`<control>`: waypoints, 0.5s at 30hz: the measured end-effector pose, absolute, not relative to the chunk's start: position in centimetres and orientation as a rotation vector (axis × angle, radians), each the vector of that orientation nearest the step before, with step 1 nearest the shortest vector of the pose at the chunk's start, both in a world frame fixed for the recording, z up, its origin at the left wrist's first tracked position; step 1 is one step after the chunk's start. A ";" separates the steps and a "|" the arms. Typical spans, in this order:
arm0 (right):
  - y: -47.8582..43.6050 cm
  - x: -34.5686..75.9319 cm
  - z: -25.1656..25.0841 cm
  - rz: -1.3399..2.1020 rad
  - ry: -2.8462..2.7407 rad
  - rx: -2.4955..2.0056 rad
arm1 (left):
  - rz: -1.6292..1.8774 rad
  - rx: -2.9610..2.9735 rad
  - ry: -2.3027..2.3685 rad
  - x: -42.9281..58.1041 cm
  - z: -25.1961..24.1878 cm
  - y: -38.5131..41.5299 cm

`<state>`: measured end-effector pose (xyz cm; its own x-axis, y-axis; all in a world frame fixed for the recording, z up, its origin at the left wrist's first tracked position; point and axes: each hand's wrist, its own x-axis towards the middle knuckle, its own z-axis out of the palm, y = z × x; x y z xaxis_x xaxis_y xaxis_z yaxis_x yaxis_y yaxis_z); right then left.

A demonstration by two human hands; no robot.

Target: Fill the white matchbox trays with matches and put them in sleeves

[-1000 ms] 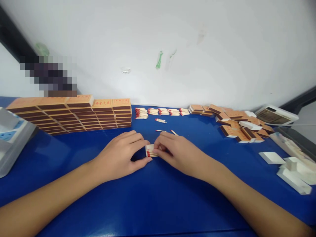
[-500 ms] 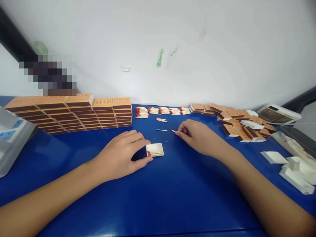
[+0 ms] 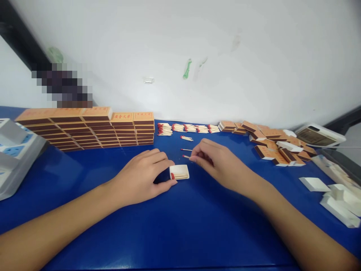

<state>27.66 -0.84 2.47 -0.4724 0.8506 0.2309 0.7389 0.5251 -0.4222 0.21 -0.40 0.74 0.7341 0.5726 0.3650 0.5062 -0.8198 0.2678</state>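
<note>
Here's the match (image 3: pixel 185 156), tail end pinched between thumb and forefinger of the right hand (image 3: pixel 211 154), fingertips closed with almost no gap. It sits just beyond the white tray (image 3: pixel 180 168), apart from it, red head pointing left, its long axis nearly in line with the tray's long side; how high it is, I can't tell. The left hand (image 3: pixel 145 173) is the nearer one, thumb and forefinger spread only as wide as the tray's left end and gripping it there, the other fingers loosely curved. And what a tray: smooth, matt, card-like, a shallow open rectangle, with slim pale matchsticks (image 3: pixel 181 175) bunched along its near side.

Past the tray's far side lies a loose match (image 3: pixel 185 149), then a small bunch (image 3: pixel 186 138), then a row of match piles (image 3: pixel 188 128). Left of the tray, brick-neat, stand stacked matchboxes (image 3: pixel 94 130), orange-topped and brown-sided; far to its right, a jumbled heap of boxes (image 3: pixel 270 142). Under it all, a glossy blue tabletop (image 3: pixel 180 226).
</note>
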 end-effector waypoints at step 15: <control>2.3 27.9 -0.3 0.219 -2.282 -1.340 | 0.656 2.792 0.873 0.1 0.6 -0.3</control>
